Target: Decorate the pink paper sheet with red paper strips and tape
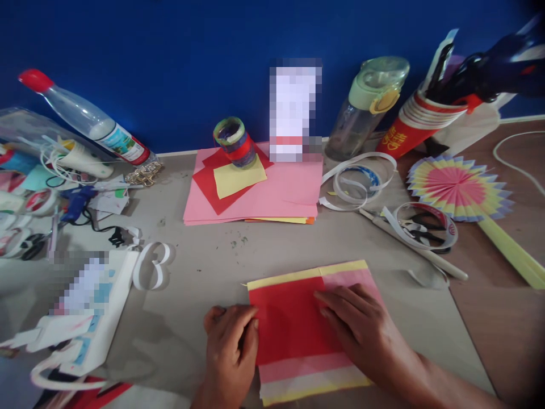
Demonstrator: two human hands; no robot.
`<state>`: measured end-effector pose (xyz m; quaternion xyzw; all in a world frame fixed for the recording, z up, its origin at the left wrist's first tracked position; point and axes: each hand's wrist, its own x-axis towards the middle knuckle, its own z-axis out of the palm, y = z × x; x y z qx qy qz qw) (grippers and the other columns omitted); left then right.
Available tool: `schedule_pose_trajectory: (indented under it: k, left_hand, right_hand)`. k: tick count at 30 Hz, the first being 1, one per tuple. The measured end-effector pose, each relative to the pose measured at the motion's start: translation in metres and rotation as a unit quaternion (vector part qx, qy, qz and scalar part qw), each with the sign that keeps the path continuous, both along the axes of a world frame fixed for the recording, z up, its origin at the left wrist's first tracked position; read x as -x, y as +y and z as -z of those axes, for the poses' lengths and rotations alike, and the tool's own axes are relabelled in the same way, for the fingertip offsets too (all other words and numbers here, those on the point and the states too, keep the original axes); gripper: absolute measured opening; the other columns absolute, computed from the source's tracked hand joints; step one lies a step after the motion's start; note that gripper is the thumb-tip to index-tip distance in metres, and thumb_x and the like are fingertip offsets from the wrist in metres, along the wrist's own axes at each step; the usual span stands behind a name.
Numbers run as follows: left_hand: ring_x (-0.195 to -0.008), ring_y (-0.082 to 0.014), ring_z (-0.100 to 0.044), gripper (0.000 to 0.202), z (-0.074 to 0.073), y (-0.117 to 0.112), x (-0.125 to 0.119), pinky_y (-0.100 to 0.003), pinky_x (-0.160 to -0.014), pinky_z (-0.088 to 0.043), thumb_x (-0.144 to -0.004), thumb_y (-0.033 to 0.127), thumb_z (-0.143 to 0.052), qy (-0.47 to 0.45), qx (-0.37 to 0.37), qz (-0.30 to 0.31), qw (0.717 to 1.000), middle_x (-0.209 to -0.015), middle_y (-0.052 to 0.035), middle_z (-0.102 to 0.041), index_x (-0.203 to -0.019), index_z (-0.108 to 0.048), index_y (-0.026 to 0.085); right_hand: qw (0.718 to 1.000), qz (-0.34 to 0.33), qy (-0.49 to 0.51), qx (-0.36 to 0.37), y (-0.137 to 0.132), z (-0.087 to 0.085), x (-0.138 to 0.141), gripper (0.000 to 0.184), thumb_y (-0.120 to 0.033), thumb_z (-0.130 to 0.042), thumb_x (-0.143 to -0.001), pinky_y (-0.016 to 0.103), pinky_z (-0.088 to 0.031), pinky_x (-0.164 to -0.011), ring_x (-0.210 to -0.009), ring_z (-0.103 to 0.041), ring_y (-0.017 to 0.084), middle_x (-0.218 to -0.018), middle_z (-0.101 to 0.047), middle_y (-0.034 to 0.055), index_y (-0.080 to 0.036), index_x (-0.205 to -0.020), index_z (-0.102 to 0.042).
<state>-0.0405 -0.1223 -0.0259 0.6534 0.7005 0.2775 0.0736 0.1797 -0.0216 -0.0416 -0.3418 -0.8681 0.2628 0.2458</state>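
Note:
A layered square of paper [289, 324] lies on the grey mat, slightly turned. Red is on top, with pink and yellow bands along its edges and a pale strip near the front. At its left edge my left hand [232, 346] is curled, thumb and forefinger closed on the paper's border. My right hand [361, 324] rests over the right part of the square, fingers stretched out and pointing left across the red. The palm side of that hand is hidden. Behind the square is a stack of pink sheets [293, 199] with a red sheet and a yellow slip [240, 177] on it.
A wound tape roll [234, 142] weighs on the stack. Right are a clear bottle [361, 108], red paper cups [409, 130], a pleated paper fan [460, 187], pliers and a pale stick [413, 244]. Left are a water bottle [93, 119], glue gun [79, 203] and white power strip [106, 307].

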Motion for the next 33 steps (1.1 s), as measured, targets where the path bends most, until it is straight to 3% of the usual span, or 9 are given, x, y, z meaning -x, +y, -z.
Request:
schedule_pose_trajectory:
  k: [33]
  left_hand:
    - [-0.061,-0.0126,-0.063,0.018,-0.0007,0.0043,-0.0007,-0.030,-0.075,-0.037,-0.085,0.009,-0.049,0.028,-0.025,-0.003,0.999,-0.070,0.0032,-0.069,-0.091,-0.060,0.022]
  right_hand:
    - [1.000,0.020,-0.003,0.014,0.0029,-0.0074,0.0041,0.022,-0.010,-0.046,-0.088,0.031,-0.046,-0.066,-0.072,-0.059,0.018,-0.083,-0.069,0.0067,-0.015,-0.100,-0.064]
